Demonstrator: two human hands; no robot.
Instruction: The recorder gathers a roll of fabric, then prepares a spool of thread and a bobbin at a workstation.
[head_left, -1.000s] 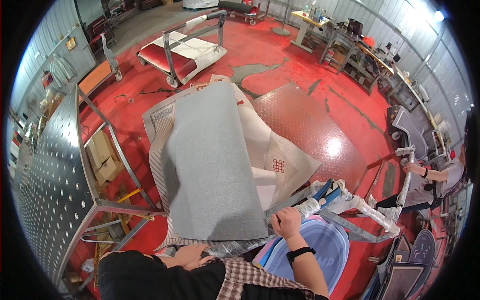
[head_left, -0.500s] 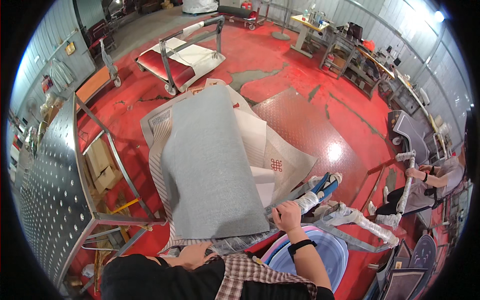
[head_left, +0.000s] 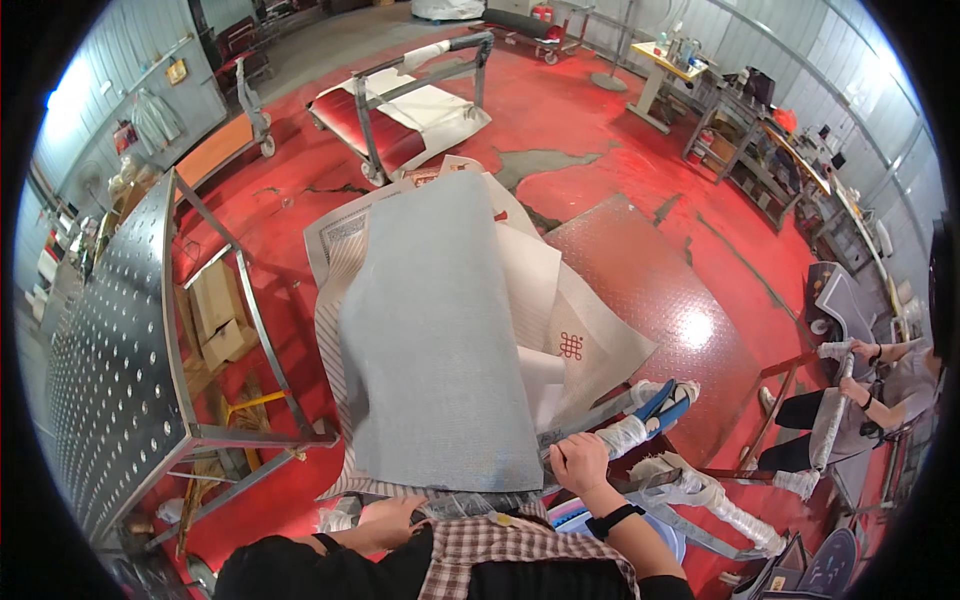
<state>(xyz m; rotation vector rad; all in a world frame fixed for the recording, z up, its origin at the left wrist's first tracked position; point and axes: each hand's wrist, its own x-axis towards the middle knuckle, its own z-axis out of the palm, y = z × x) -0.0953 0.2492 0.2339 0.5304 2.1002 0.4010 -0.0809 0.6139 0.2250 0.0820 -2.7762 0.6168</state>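
Note:
My right hand (head_left: 580,466) is closed around the frame at the right end of a plastic-wrapped cart handle (head_left: 478,504). Fingers curled over the same handle, my left hand (head_left: 385,524) sits further left, partly hidden by my sleeve. Just beyond both hands lies a large grey mat (head_left: 440,350), plain side up, its near edge close to the handle. Beneath it, beige patterned mats (head_left: 610,335) stick out at odd angles, one with a red knot-like motif.
A perforated metal table (head_left: 110,340) stands left, cardboard boxes (head_left: 222,312) beside it. On the right are wrapped bars (head_left: 715,500), a blue basin (head_left: 672,542) and a seated person (head_left: 890,400) holding a wrapped bar. Ahead are a metal plate (head_left: 670,300) and another cart (head_left: 375,130).
The whole view has shifted, so surroundings sit further right and lower. My arm and body cover more of the basin. Both the other person's hands now show on the wrapped bar.

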